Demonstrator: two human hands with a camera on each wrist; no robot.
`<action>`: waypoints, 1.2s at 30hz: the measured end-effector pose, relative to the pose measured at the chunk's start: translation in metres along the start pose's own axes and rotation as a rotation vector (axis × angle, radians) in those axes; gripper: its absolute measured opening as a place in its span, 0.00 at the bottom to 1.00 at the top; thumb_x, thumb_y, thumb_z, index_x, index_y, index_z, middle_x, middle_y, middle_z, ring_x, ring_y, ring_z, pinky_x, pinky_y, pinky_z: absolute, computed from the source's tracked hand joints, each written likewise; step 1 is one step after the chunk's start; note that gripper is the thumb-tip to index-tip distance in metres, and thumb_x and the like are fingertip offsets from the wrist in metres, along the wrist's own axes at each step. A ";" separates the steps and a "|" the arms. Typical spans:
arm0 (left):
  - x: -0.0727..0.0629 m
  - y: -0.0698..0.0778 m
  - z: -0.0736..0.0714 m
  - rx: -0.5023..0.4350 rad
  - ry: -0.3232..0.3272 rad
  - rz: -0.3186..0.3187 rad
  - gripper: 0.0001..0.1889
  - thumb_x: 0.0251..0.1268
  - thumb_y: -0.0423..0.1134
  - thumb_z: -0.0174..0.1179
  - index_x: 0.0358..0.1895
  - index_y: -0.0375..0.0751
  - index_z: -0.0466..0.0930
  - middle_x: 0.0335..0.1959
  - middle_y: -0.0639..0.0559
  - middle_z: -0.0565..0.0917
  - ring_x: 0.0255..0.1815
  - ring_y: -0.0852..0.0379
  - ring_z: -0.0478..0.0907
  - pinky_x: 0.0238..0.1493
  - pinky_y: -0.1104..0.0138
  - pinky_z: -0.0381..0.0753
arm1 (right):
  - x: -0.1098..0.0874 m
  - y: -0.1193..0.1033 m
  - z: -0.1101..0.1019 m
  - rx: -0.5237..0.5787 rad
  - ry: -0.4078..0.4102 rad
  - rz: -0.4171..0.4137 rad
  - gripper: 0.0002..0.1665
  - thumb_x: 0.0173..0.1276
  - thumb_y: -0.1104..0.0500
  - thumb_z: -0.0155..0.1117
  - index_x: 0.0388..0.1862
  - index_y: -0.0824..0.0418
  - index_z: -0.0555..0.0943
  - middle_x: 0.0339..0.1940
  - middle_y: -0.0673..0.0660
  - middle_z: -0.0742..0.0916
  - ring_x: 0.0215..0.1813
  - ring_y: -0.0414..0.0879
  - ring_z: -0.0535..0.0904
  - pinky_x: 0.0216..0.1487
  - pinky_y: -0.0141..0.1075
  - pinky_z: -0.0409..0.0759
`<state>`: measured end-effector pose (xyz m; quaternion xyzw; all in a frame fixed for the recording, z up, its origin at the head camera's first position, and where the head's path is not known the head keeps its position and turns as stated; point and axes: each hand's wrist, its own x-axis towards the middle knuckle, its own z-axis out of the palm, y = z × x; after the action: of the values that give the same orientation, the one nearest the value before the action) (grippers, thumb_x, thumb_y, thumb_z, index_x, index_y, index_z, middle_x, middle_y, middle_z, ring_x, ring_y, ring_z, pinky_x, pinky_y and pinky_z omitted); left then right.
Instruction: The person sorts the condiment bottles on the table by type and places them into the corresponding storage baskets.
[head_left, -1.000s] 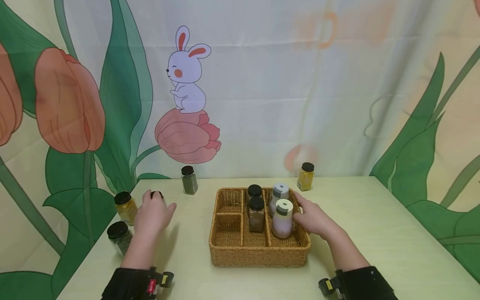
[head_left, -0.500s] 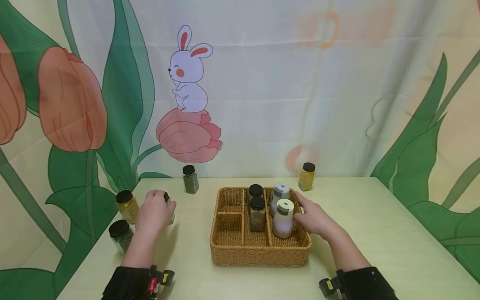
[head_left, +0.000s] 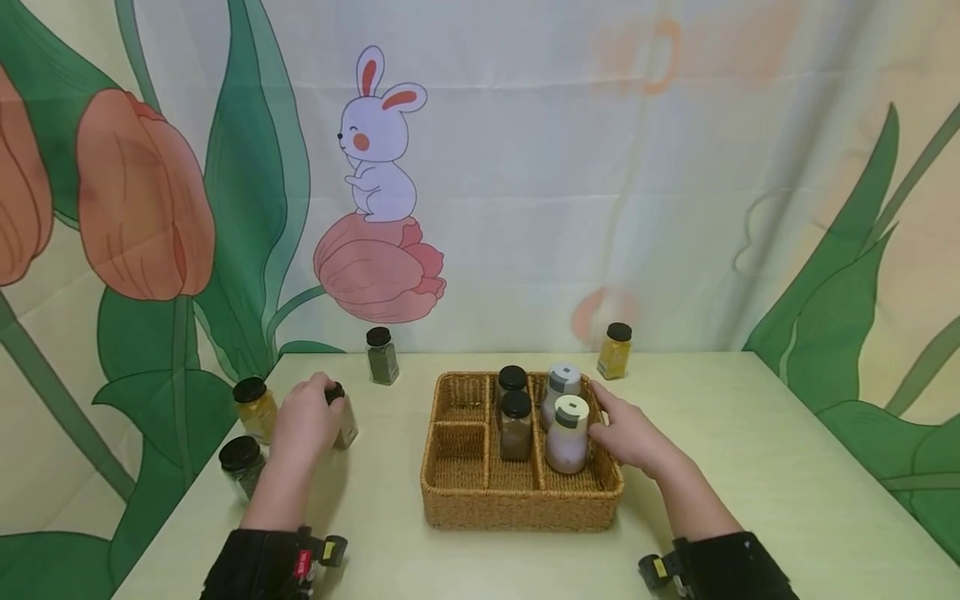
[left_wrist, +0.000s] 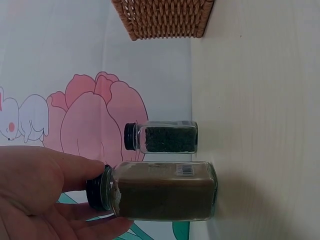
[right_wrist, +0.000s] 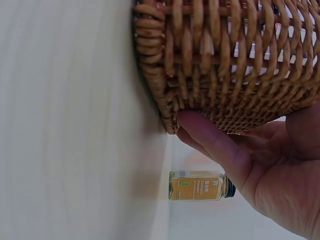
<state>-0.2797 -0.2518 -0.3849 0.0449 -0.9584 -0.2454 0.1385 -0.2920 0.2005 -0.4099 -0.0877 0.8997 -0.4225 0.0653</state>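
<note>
Brown powder jar (left_wrist: 165, 192) is over the left part of the worktop (head_left: 750, 467), its black cap pinched between the thumb and fingers of the left hand (head_left: 303, 421). Its long axis runs roughly upright, cap at the top, with the glass body below the fingers; whether its base touches the worktop I cannot tell. The divided wicker basket (head_left: 517, 510) lies to the right of the jar, apart from it, and turns its side with two small compartments towards it. That sideways gap looks like the relation that counts, and the left hand is the nearer one to those compartments. The right hand (head_left: 633, 429) holds the basket's far side wall, thumb over the rim and fingers along the outside. Two black-capped jars (head_left: 515, 433) stand in the middle compartment, two pale-capped shakers (head_left: 567, 446) in the right one. A green herb jar (head_left: 383, 360) stands behind the held jar, a yellow jar (head_left: 257, 414) and a dark-lidded jar (head_left: 243, 468) left of it, and a turmeric powder jar (head_left: 614, 357) beyond the basket
</note>
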 end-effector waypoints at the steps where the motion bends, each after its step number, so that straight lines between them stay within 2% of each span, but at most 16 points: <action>1: 0.000 0.000 0.000 -0.002 0.005 0.003 0.16 0.74 0.37 0.57 0.57 0.30 0.75 0.52 0.28 0.79 0.54 0.29 0.77 0.55 0.40 0.77 | 0.000 0.000 0.000 0.002 0.000 0.003 0.50 0.66 0.68 0.54 0.85 0.63 0.46 0.73 0.75 0.69 0.17 0.44 0.68 0.20 0.38 0.71; 5: -0.001 -0.001 -0.001 -0.019 0.006 -0.004 0.15 0.73 0.38 0.59 0.56 0.31 0.74 0.51 0.28 0.79 0.53 0.30 0.77 0.54 0.40 0.77 | -0.001 -0.001 0.000 0.003 -0.004 0.005 0.50 0.66 0.68 0.54 0.85 0.63 0.46 0.74 0.75 0.67 0.17 0.45 0.68 0.20 0.38 0.71; 9: -0.001 -0.003 0.000 -0.042 -0.005 -0.038 0.16 0.73 0.38 0.59 0.56 0.32 0.73 0.54 0.27 0.79 0.55 0.30 0.77 0.54 0.40 0.77 | 0.000 -0.001 0.000 0.001 -0.007 -0.004 0.50 0.66 0.68 0.53 0.84 0.64 0.46 0.75 0.75 0.66 0.16 0.44 0.67 0.19 0.38 0.71; 16: 0.001 -0.005 0.001 -0.051 -0.020 -0.073 0.17 0.73 0.41 0.60 0.57 0.34 0.73 0.57 0.26 0.78 0.56 0.31 0.76 0.55 0.40 0.77 | 0.001 -0.001 0.000 0.000 -0.007 -0.004 0.50 0.65 0.68 0.53 0.84 0.63 0.46 0.73 0.73 0.69 0.16 0.44 0.67 0.19 0.38 0.71; 26: 0.002 -0.002 -0.010 -0.016 -0.158 -0.126 0.23 0.74 0.45 0.60 0.64 0.37 0.71 0.62 0.27 0.76 0.58 0.32 0.76 0.52 0.40 0.79 | 0.000 -0.001 0.000 -0.005 -0.003 -0.003 0.50 0.65 0.68 0.54 0.84 0.64 0.46 0.71 0.74 0.71 0.17 0.44 0.67 0.19 0.38 0.71; 36: 0.005 -0.006 -0.004 -0.101 -0.115 -0.098 0.23 0.70 0.43 0.65 0.61 0.34 0.72 0.62 0.27 0.74 0.63 0.31 0.72 0.61 0.39 0.73 | -0.001 -0.002 -0.001 -0.003 -0.007 -0.005 0.51 0.64 0.68 0.53 0.84 0.64 0.46 0.71 0.74 0.70 0.16 0.44 0.67 0.19 0.38 0.71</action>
<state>-0.2829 -0.2594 -0.3833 0.0703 -0.9479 -0.3021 0.0732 -0.2912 0.1997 -0.4075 -0.0917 0.8998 -0.4212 0.0674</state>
